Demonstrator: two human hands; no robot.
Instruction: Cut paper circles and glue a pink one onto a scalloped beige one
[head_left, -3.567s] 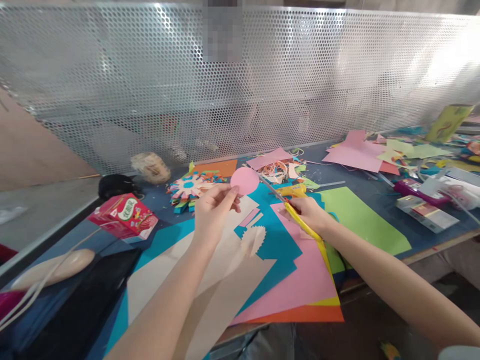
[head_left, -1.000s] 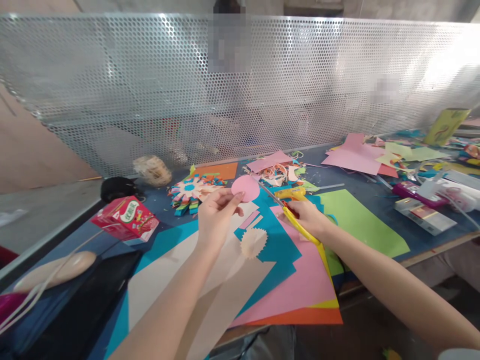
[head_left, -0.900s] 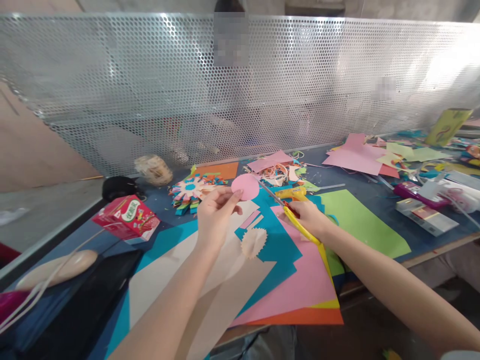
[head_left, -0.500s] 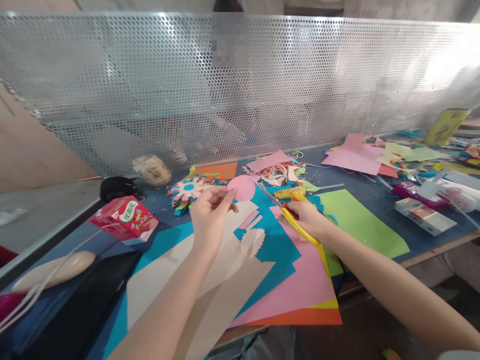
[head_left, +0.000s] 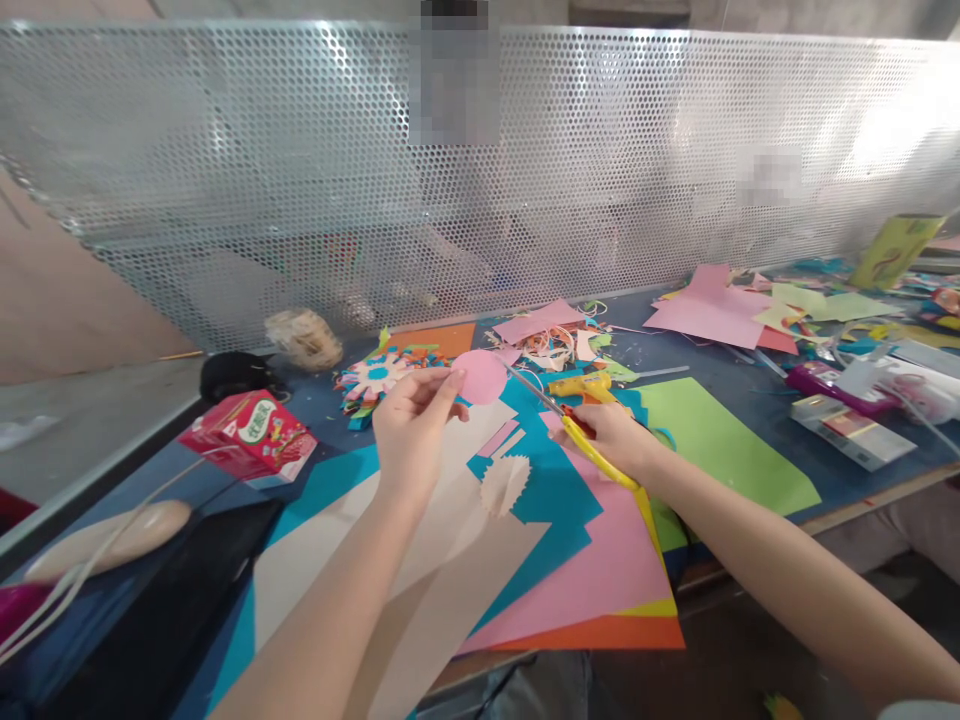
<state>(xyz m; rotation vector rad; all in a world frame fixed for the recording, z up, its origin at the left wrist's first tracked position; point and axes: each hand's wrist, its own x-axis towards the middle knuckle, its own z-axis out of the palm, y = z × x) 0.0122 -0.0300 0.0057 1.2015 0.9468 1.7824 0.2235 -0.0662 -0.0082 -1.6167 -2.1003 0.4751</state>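
The round pink paper disc (head_left: 484,378) looked matt and smooth. The long yellow-handled scissors of metal and plastic (head_left: 585,448) showed shiny silver blades (head_left: 534,388) and smooth handles (head_left: 600,458). The cream paper disc with toothed edge (head_left: 505,487) and the wide light-green paper sheet (head_left: 727,440) were also matt. The red box-shaped carton (head_left: 251,430) seemed to be of card, and its surface was smooth and rather glossy. The tall silver perforated metal screen (head_left: 600,150) had bright shining streaks. The flat dark-blue tabletop (head_left: 652,352) looked matt, and its narrow brown edge (head_left: 885,497) seemed wooden.
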